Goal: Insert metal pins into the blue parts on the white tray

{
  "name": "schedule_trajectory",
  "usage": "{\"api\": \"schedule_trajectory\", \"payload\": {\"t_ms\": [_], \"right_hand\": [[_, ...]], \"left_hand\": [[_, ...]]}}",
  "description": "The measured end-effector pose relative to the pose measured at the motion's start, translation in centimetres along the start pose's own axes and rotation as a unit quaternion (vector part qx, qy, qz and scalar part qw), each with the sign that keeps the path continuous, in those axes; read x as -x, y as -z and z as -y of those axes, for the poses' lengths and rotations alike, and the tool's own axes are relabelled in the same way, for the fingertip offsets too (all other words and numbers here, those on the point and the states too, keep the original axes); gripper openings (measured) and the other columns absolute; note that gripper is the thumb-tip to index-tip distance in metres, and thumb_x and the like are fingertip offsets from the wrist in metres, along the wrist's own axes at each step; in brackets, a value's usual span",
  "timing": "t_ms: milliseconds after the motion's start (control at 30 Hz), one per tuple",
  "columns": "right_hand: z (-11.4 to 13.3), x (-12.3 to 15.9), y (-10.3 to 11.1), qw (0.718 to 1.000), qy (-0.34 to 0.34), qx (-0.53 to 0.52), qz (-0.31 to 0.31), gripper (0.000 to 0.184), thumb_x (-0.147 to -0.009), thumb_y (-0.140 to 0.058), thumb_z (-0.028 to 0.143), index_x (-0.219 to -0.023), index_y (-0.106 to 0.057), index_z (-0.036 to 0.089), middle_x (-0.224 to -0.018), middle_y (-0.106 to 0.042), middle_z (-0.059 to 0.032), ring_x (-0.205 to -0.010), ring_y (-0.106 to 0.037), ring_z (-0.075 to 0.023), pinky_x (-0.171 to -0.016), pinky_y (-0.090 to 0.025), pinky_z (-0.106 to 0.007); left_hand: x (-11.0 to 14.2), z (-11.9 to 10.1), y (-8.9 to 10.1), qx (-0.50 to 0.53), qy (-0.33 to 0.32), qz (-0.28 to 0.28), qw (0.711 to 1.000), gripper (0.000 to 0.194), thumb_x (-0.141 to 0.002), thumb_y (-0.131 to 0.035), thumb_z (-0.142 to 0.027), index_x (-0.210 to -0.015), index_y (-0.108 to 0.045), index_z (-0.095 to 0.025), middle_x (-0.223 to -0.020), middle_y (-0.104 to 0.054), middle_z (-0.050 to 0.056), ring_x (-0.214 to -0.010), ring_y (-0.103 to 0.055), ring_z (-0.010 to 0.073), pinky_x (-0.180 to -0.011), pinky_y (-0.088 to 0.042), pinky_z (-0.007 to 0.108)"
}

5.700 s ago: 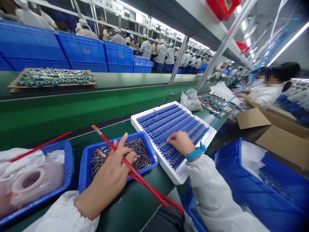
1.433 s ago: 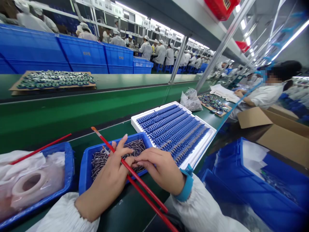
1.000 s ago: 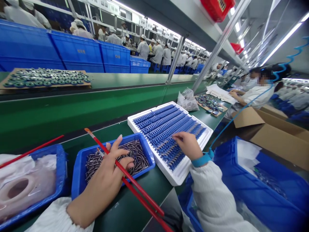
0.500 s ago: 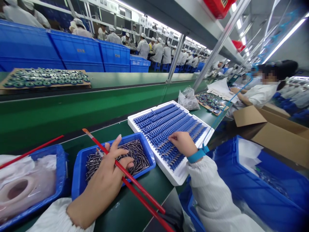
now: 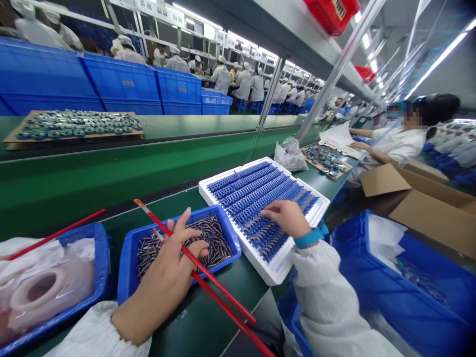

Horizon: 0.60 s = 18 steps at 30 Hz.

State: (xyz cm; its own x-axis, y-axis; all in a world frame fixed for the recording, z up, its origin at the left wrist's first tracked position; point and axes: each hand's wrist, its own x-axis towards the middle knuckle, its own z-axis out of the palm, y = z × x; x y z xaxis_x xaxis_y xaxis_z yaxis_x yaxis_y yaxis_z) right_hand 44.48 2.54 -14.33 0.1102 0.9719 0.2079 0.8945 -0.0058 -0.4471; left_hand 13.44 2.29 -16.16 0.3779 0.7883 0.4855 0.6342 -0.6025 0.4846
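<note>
The left hand (image 5: 169, 270) holds red brushes (image 5: 219, 285), the right hand (image 5: 292, 218) over blue parts (image 5: 245, 202).

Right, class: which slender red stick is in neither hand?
The leftmost red stick, slanting over the near-left blue plastic bin; the left hand holds the other two.

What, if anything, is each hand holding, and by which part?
Left hand: two red brushes, partway along the handles. Right hand: pinched over the tray; whether it holds anything cannot be told.

One head-worn camera looks forward and down — left hand (image 5: 169, 267) and right hand (image 5: 290, 218) close, people (image 5: 222, 77) far beyond.
</note>
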Motion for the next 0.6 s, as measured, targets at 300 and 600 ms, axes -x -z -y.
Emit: {"api": "schedule_trajectory", "payload": {"t_ms": [300, 600], "right_hand": [[9.5, 6.9, -0.2, 0.924, 0.314, -0.172, -0.134, 0.023, -0.115, -0.043, 0.030, -0.123, -0.059, 0.015, -0.108, -0.051, -0.0086, -0.094, -0.054, -0.0219, -0.083, -0.048, -0.032], [15.1, 7.3, -1.4, 0.816, 0.540, -0.141, -0.153, 0.031, -0.106, -0.039, 0.008, -0.082, -0.058, 0.012, -0.090, -0.053, -0.0083, -0.076, -0.055, -0.0226, -0.064, -0.054, -0.035]], "left_hand": [[0.0, -1.0, 1.9, -0.015, -0.209, 0.052, 0.976, 0.027, -0.094, -0.039, -0.012, -0.112, -0.056, -0.022, -0.128, -0.058, 0.011, -0.141, -0.036, 0.0262, -0.099, -0.053, 0.037], [0.3, -3.6, 4.8, -0.221, -0.290, 0.146, 0.920, 0.041, -0.083, -0.032, 0.002, -0.113, -0.058, -0.005, -0.131, -0.059, 0.023, -0.124, -0.057, 0.0274, -0.101, -0.049, 0.039]]}}
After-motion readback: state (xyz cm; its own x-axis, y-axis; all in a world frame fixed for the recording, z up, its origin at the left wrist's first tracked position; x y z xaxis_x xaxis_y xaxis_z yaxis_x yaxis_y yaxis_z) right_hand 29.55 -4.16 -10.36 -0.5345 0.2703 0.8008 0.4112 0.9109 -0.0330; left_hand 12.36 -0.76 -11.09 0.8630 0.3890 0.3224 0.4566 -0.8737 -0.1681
